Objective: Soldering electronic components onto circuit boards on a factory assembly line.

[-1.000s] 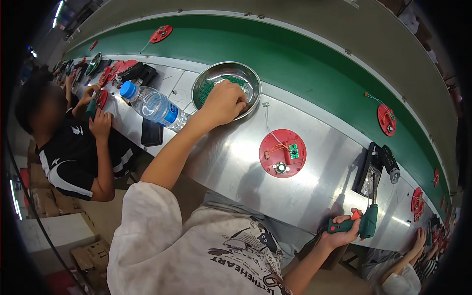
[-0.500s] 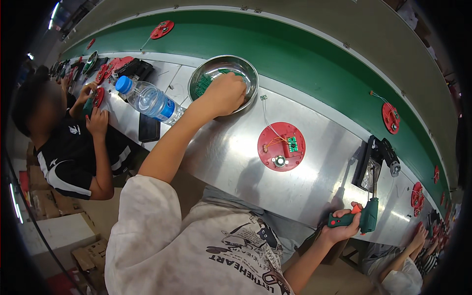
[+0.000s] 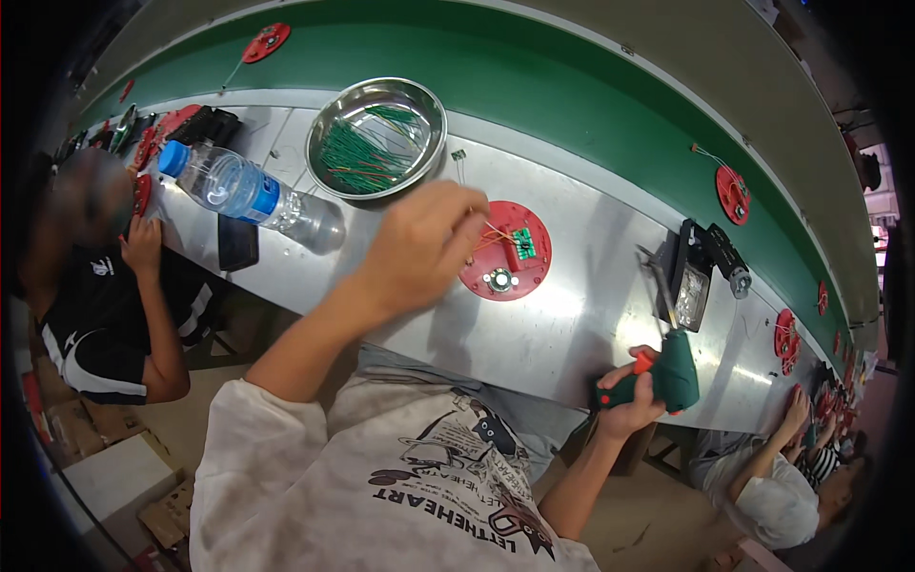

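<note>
Now that the steel bowl lies beyond the half-curled left hand, its hold unclear, work shifts to the red disc at that hand's right; the right hand wraps round a green soldering gun.

There's an open stretch of metal bench between the red disc and the soldering gun, room enough for a hand to slip through. Leftward it's tighter: the left hand hides the disc's left edge, with the steel bowl just beyond and the bottle alongside. Rightward, a black tray blocks passage beside the gun's tip.
</note>
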Demonstrator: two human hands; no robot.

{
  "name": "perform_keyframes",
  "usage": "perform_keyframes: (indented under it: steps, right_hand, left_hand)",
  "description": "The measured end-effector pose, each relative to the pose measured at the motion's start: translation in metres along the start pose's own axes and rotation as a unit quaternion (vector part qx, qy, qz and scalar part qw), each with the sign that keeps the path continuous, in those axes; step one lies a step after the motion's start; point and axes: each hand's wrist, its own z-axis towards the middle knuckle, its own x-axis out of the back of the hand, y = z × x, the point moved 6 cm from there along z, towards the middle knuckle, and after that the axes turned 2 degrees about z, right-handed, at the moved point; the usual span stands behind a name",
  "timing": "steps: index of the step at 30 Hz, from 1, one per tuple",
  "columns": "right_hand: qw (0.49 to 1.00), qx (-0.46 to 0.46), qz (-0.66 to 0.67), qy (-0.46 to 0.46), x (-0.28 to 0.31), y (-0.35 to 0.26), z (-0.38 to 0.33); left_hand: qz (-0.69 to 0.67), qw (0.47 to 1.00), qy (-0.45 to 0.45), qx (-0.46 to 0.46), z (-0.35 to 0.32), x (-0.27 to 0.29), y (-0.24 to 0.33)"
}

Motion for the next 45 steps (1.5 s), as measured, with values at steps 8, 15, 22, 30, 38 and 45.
perform_keyframes:
  steps: [8, 15, 22, 30, 38, 45]
  right_hand:
    - [0.961, -0.019, -0.15, -0.233, -0.027, 0.001, -0.014]
    - [0.951, -0.04, -0.163, -0.26, -0.044, 0.004, -0.013]
    - [0.96, -0.078, -0.129, -0.237, -0.055, 0.003, -0.013]
    - [0.961, -0.109, -0.091, -0.237, -0.056, 0.006, -0.01]
    - [0.975, -0.133, -0.033, -0.176, -0.06, 0.0, -0.007]
    - [0.979, -0.091, -0.016, -0.18, -0.052, 0.001, -0.008]
  left_hand:
    - [0.037, 0.997, 0.064, -0.015, -0.034, -0.063, -0.003]
    - [0.098, 0.99, 0.1, -0.033, -0.037, -0.07, -0.004]
    - [0.117, 0.987, 0.102, -0.033, -0.037, -0.072, -0.005]
    - [0.117, 0.987, 0.103, -0.027, -0.038, -0.072, -0.006]
    - [0.108, 0.989, 0.104, -0.019, -0.037, -0.072, -0.009]
    - [0.102, 0.989, 0.103, -0.022, -0.036, -0.072, -0.009]
